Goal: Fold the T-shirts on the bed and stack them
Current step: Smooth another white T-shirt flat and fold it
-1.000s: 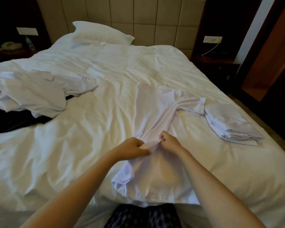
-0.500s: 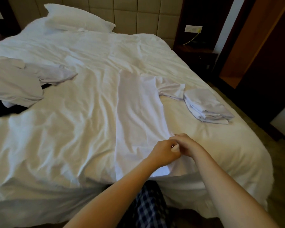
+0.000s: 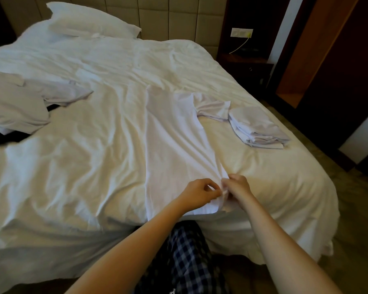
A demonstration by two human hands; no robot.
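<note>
Mid-fold: long white cotton T-shirt lay flat at near edge of white bed. Grip of left hand and right hand each pinched on hem corner. Next probably: tuck sleeve, halve, add to folded white shirt stack, right edge.
</note>
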